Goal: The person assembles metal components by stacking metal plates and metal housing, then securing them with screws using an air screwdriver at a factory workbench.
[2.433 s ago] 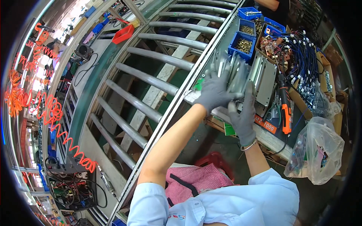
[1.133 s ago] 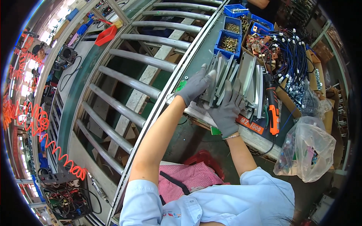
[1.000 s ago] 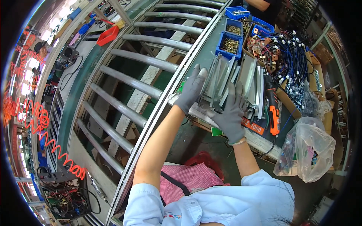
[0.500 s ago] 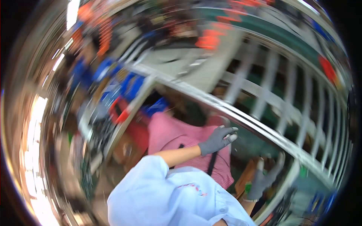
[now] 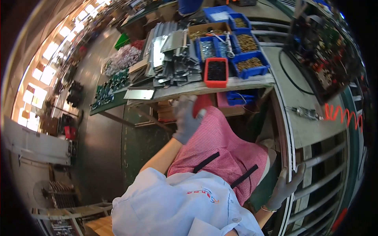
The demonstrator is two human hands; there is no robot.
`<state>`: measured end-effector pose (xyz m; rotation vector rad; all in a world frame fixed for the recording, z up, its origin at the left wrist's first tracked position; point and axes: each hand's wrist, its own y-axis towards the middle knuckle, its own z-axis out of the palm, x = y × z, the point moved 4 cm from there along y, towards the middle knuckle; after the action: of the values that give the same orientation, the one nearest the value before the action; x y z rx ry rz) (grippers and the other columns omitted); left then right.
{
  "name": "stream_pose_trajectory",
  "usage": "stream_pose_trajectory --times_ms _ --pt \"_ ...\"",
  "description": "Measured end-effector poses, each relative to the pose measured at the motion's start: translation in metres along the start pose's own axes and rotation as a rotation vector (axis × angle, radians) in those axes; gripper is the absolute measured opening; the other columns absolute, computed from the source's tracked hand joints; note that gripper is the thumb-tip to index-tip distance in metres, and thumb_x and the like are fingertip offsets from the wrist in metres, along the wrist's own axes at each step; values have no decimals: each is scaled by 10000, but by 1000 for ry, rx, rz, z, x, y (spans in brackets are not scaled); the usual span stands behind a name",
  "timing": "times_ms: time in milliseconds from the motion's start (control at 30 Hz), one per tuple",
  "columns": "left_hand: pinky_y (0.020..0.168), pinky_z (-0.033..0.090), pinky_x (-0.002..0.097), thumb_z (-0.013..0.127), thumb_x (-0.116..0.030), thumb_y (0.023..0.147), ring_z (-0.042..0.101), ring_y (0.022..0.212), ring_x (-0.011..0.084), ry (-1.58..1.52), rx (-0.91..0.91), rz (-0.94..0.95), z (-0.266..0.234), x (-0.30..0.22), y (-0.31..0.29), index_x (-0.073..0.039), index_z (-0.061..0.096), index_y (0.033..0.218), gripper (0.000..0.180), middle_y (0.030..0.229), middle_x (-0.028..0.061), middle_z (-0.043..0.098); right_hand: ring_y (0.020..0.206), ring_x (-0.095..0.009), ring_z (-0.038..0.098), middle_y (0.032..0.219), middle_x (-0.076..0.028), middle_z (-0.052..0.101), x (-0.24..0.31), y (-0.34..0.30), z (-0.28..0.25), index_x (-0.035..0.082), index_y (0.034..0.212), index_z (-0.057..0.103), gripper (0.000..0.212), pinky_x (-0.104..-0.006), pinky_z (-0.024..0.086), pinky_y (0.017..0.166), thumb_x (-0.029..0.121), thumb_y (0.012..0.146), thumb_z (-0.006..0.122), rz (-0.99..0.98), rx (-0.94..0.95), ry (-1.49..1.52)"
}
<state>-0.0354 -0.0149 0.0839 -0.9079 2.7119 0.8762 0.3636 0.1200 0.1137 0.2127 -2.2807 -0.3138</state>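
Observation:
My left hand [image 5: 186,120], in a grey glove with pale fingertips, hovers over my lap just below the front edge of the workbench [image 5: 240,83]. Motion blurs it a little, but thumb and fingers stand apart with nothing seen between them. A small bare metal plate [image 5: 139,94] lies at the bench edge beyond it. In a matching glove, my right hand [image 5: 284,188] is at the metal side rail [image 5: 290,151] of the roller conveyor, fingers and thumb spread. Whether it presses on the rail I cannot tell.
Bent sheet-metal parts [image 5: 175,55] are piled on the bench. Beside them stand a red bin [image 5: 216,72] of dark pieces and blue bins [image 5: 251,65] of brass-coloured fasteners. A power screwdriver [image 5: 305,113] with a coiled orange cord [image 5: 342,116] and an open dark chassis [image 5: 323,55] are at right.
My view and body have turned left, bringing the bench and its bins ahead of me. My left hand has moved toward the bench; my right hand is now beside the conveyor rail.

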Motion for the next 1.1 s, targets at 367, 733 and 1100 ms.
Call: stream_pose_trajectory --times_ms 367,733,1100 --pt "1095 253 436 814 -343 588 322 1329 316 582 552 64 -96 244 84 -120 346 1406 968 1415 129 390 1240 -344 443 1364 -199 430 103 32 137 -2 1356 397 624 -414 395 986 249 839 639 -278 274 119" --pt "930 437 409 796 -242 585 552 1089 342 349 1080 87 -111 260 124 -72 368 1379 918 1195 164 566 1248 -336 445 1368 -204 413 200 53 202 8 1344 393 625 -399 417 989 111 785 652 -482 456 219" --pt "986 412 400 773 -230 571 519 1147 349 284 1116 139 -109 282 120 -68 371 1397 932 1286 185 524 1238 -353 446 1357 -211 412 180 53 171 -18 1335 394 618 -399 403 1002 177 807 650 -510 381 187"
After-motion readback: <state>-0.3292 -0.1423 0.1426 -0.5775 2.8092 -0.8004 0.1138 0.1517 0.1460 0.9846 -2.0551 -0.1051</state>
